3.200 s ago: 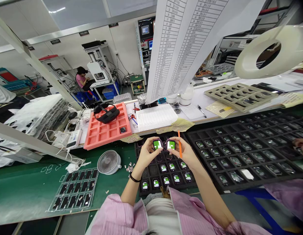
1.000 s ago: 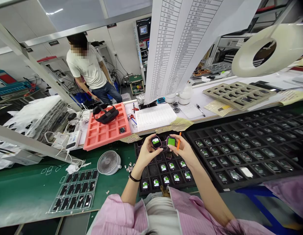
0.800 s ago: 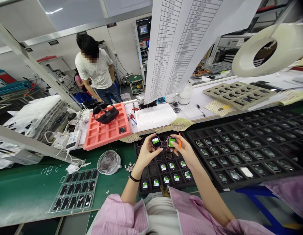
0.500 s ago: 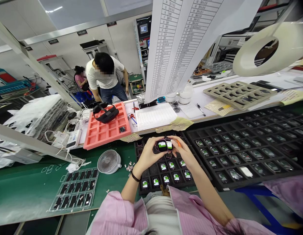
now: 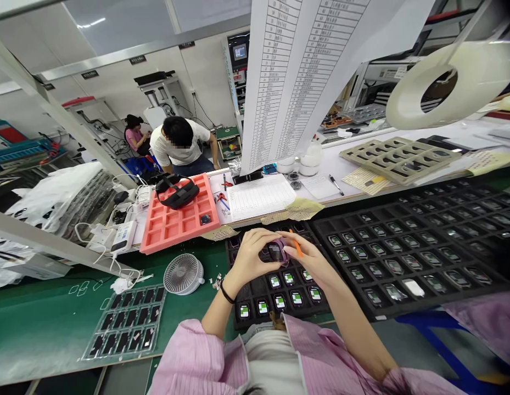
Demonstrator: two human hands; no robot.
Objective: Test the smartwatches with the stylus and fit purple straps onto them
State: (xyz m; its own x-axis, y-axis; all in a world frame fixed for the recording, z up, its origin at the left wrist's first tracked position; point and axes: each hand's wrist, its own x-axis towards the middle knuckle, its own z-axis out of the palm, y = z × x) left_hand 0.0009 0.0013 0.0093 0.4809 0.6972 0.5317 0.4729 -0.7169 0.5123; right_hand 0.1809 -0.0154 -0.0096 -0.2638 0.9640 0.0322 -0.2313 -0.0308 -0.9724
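A tall white paper sheet [image 5: 304,71] carries a printed table of numbered rows, too small to read exactly; the small black wall signs [image 5: 138,60] are illegible as well.

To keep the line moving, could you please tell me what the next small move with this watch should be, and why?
Probably lower the watch into an empty pocket of the black tray just below it. The left hand and right hand both have it up over the tray, the right also holding an orange stick, and pockets there look open.
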